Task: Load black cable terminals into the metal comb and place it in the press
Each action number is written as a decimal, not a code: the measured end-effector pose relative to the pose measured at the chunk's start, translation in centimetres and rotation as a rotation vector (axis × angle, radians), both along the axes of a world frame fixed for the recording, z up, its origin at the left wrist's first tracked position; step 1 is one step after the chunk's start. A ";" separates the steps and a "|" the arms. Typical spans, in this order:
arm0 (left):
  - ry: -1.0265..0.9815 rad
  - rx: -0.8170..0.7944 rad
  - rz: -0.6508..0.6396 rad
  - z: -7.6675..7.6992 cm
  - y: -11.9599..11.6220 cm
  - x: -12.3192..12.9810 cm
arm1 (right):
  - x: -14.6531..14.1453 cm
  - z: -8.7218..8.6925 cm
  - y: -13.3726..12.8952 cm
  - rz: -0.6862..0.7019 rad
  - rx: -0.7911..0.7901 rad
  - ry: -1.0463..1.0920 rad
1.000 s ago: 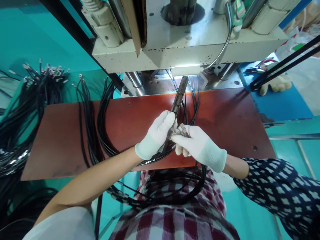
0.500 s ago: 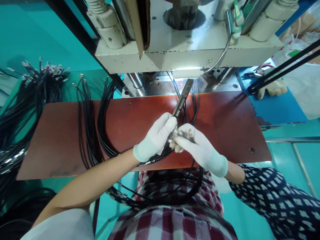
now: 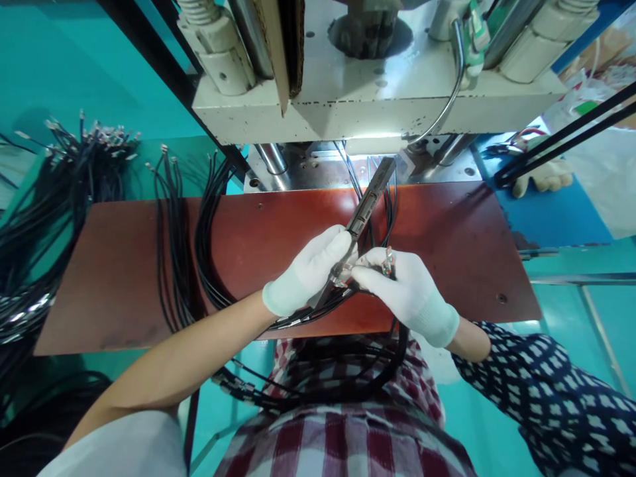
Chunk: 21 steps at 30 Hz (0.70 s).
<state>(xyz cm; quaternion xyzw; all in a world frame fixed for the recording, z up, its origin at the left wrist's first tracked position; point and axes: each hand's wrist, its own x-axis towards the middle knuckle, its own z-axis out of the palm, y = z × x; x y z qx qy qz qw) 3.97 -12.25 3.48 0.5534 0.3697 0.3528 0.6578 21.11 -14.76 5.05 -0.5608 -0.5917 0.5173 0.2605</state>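
My left hand (image 3: pixel 313 268), in a white glove, is closed round a long dark metal bar (image 3: pixel 370 202) with slots along it. The bar tilts up and to the right over the brown board. My right hand (image 3: pixel 397 285), gloved too, holds black cables with small metal connectors (image 3: pixel 388 263) between its fingers. Its thumb and fingertips meet at the lower part of the bar, beside my left hand. Black cables (image 3: pixel 308 318) run below both hands, and a thick loop of them (image 3: pixel 387 381) lies over my lap.
A cream press (image 3: pixel 377 116) stands behind the brown board (image 3: pixel 457 265). Bundles of black cables (image 3: pixel 173 245) lie across the board's left part, with a larger heap (image 3: pixel 79 179) further left. A glove (image 3: pixel 544 177) rests on a blue surface at right.
The bar has shifted slightly right and shows more of its slotted face. My right hand has turned a little, and the connectors in it now stand up above its fingers.
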 end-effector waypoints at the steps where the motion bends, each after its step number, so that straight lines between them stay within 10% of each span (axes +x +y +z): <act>1: 0.003 -0.007 0.010 -0.1 0.0 0.0 | -0.1 0.0 0.1 0.015 -0.011 0.037; 13: 0.386 0.279 0.208 -0.5 -0.7 0.5 | -1.1 -0.7 0.4 0.027 -0.031 0.116; 21: 0.136 0.113 -0.018 0.1 0.3 -0.6 | 1.2 -0.1 -0.1 0.097 0.188 0.161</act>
